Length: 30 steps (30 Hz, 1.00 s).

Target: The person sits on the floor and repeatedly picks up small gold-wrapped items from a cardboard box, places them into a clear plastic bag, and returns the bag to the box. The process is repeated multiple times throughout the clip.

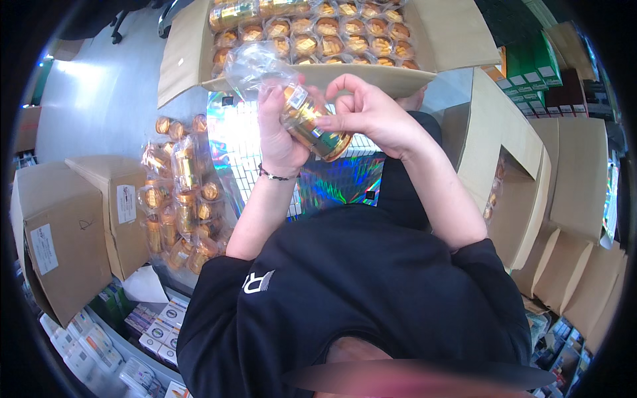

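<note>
My left hand (pixel 278 124) grips a shiny golden bottle (pixel 318 127) from its left side. The bottle is tilted and bears a white label and a smaller sticker. A clear plastic bag (pixel 259 67) bunches around its upper end. My right hand (pixel 371 112) reaches in from the right, its thumb tip touching the bottle near the small sticker while the index finger is bent apart from it. Under both hands lies a shiny holographic sheet (pixel 343 181) with rows of small white-faced stickers (pixel 239 144), spread over my lap.
Ahead stands an open carton (pixel 318 77) packed with bagged golden bottles (pixel 328 45). More bagged bottles (pixel 186 169) lie at the left, beside brown cardboard boxes (pixel 64 234). Another open carton (pixel 502 184) stands at the right. Small white boxes (pixel 161 331) sit at the lower left.
</note>
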Available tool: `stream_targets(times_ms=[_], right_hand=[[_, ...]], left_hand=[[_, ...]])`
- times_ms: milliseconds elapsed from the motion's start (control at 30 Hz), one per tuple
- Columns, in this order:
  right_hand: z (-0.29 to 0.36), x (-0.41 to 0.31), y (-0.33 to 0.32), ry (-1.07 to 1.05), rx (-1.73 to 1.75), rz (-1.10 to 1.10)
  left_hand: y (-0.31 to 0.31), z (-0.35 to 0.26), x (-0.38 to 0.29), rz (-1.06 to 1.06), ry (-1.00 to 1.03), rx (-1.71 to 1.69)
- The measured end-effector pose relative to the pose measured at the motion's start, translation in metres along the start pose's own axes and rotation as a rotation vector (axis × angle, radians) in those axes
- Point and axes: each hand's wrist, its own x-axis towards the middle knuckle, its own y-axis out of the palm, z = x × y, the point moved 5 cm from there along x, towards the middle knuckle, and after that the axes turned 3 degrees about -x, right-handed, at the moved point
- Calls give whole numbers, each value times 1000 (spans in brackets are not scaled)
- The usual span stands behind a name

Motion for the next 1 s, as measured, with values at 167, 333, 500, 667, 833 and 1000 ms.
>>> stream_targets(times_ms=[167,333,500,667,833,1000], right_hand=[[-1,-12,-15,-23,87,-161],[38,-43,-13,-564,-930,-328],[39,-62,-66,-463,-577,-334],[46,-88,-77,-722,-598,-282],[42,-161,-150,-637,-508,-822],[-73,-294,-281,333,-317,-865]], left_hand=[[16,-6,12,36,-17,-317],[45,34,-12,-58,-493,348],[75,5,-14,520,-133,1568],[114,14,13,851,886,2235],[124,58,132,1074,654,2092],[70,57,246,544,621,2678]])
